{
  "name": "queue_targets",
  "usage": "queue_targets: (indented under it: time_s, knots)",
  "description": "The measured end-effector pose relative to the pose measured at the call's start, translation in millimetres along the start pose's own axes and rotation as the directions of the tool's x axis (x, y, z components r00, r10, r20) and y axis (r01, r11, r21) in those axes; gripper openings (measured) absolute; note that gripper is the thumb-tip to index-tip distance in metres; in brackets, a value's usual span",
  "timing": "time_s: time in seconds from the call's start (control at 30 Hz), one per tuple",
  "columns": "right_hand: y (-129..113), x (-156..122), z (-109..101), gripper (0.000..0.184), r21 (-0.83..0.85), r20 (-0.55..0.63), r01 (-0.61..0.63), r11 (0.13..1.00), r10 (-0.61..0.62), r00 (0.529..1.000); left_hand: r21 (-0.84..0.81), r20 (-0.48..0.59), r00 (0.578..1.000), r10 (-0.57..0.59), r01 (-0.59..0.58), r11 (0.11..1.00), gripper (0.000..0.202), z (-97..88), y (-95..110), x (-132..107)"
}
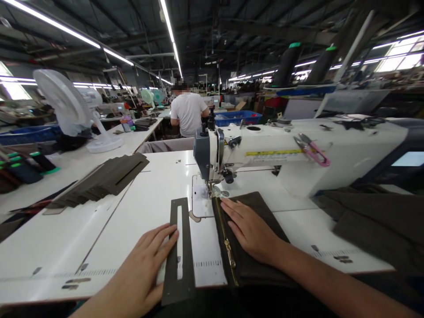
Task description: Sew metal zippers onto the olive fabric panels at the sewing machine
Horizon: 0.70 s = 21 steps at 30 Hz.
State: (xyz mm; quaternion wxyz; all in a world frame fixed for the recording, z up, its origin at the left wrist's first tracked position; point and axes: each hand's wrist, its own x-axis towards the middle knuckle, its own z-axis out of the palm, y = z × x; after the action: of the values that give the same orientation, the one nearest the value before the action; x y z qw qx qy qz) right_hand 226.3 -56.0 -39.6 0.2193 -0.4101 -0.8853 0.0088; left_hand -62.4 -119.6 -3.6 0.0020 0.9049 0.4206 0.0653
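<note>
My right hand [250,229] lies flat and open on a dark olive fabric piece [261,207] with a brass zipper [227,243] along its left edge. The fabric's top end sits under the presser foot [214,191] of a white sewing machine [265,150]. My left hand [145,260] rests with fingers stretched out against the left edge of a long dark strip with a slot [180,251] lying on the white table [99,238].
A stack of matching dark slotted pieces [102,176] lies at the left. Pink thread snips [313,150] rest on the machine arm. More dark fabric [374,221] is heaped at the right. A white fan [73,110] stands on the far left bench; a person in a white shirt [188,112] sits ahead.
</note>
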Motion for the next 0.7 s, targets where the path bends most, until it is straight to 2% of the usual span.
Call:
queue_targets:
  time_s: [0.1, 0.23, 0.33, 0.4, 0.47, 0.53, 0.6, 0.7]
  knots:
    - [2, 0, 4, 0.043, -0.022, 0.019, 0.015, 1.000, -0.015, 1.000, -0.042, -0.071, 0.996, -0.052, 0.049, 0.998, 0.050, 3.3, -4, 13]
    - [1, 5, 8, 0.044, -0.034, 0.047, 0.002, 0.999, -0.001, 0.999, -0.089, -0.144, 0.978, -0.153, 0.141, 0.986, 0.030, 9.9, -12, 47]
    - [-4, 10, 9, 0.044, -0.035, 0.046, -0.022, 0.999, 0.024, 0.999, -0.114, -0.208, 0.957, -0.203, 0.182, 0.977, 0.033, 7.3, -19, 67]
    - [-7, 11, 9, 0.044, -0.032, 0.037, -0.026, 0.999, 0.027, 0.999, -0.135, -0.300, 0.931, -0.207, 0.174, 0.975, 0.033, 3.2, -19, 72]
    - [-9, 11, 9, 0.044, -0.029, 0.032, -0.031, 0.999, 0.032, 0.999, -0.144, -0.405, 0.899, -0.168, 0.118, 0.982, 0.031, 0.7, -13, 74]
    - [-11, 10, 8, 0.044, -0.026, 0.029, -0.039, 0.999, 0.039, 0.999, -0.117, -0.469, 0.880, -0.074, 0.020, 0.993, 0.030, 2.3, -1, 77]
    - [-11, 9, 8, 0.044, -0.018, 0.025, -0.031, 0.999, 0.032, 0.999, -0.067, -0.460, 0.887, 0.028, -0.066, 0.996, 0.029, 8.4, 12, 84]
    - [-9, 7, 6, 0.046, 0.002, 0.015, -0.002, 1.000, 0.002, 1.000, 0.000, -0.360, 0.928, 0.094, -0.100, 0.995, 0.028, 21.2, 23, 100]
